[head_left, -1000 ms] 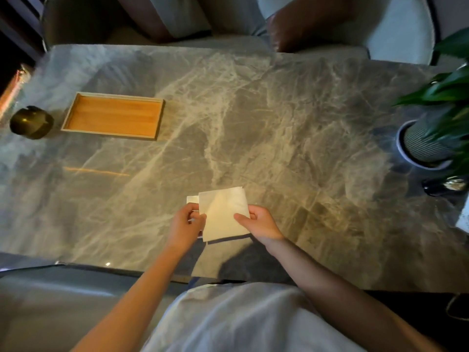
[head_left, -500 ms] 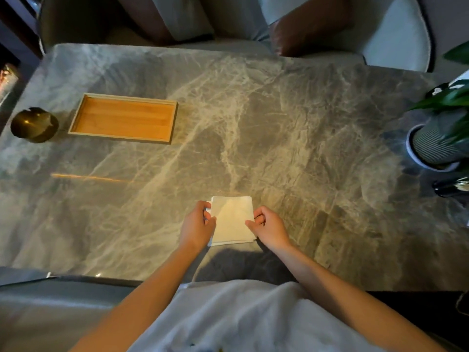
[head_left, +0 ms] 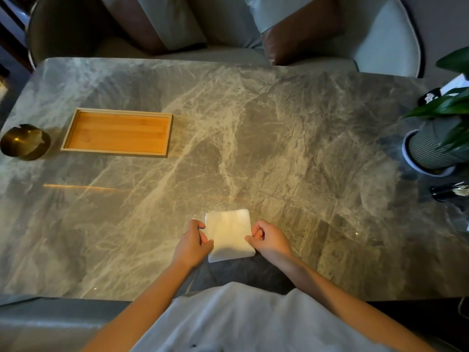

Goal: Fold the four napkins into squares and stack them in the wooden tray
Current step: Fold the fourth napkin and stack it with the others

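Observation:
A white napkin stack (head_left: 228, 233) lies square on the marble table (head_left: 279, 153) near its front edge, its layered edges showing at the top right corner. My left hand (head_left: 194, 243) pinches its left edge with curled fingers. My right hand (head_left: 270, 241) pinches its right edge, fingers curled in. The wooden tray (head_left: 68, 130) lies at the far left of the table with nothing in it, well away from both hands.
A brass bowl (head_left: 24, 143) stands left of the tray. A potted plant (head_left: 436, 138) in a ribbed pot and a dark object (head_left: 449, 191) are at the right edge. A cushioned seat (head_left: 228, 29) runs behind the table.
The top napkin, held slightly raised and off-set a second ago, now lies flat and lined up on the stack. Both hands have stayed at its sides.

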### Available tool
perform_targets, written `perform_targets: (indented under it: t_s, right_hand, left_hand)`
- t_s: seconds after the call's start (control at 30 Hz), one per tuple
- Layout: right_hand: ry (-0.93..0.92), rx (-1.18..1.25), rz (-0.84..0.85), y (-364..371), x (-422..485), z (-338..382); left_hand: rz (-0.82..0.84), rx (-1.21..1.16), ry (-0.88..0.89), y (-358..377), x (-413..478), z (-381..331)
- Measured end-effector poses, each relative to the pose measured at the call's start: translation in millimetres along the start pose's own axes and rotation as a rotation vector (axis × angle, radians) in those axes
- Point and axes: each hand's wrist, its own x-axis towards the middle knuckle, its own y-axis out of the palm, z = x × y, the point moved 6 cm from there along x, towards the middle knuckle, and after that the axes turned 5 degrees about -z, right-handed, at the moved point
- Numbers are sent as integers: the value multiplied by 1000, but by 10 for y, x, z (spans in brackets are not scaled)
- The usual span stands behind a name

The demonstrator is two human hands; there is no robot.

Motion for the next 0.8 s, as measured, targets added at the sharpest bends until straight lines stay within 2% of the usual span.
perform_targets:
  t_s: [0.37, 0.57, 0.8]
  right_hand:
    - [-13, 41, 34, -28, -5, 24]
    - [-64, 30, 166, -22, 7, 36]
    - [-49, -13, 130, 14, 18, 43]
  left_hand:
    - [-18, -9, -23, 0, -84, 27]
    - [-22, -30, -39, 10, -99, 58]
    - [-26, -25, -58, 9, -97, 53]
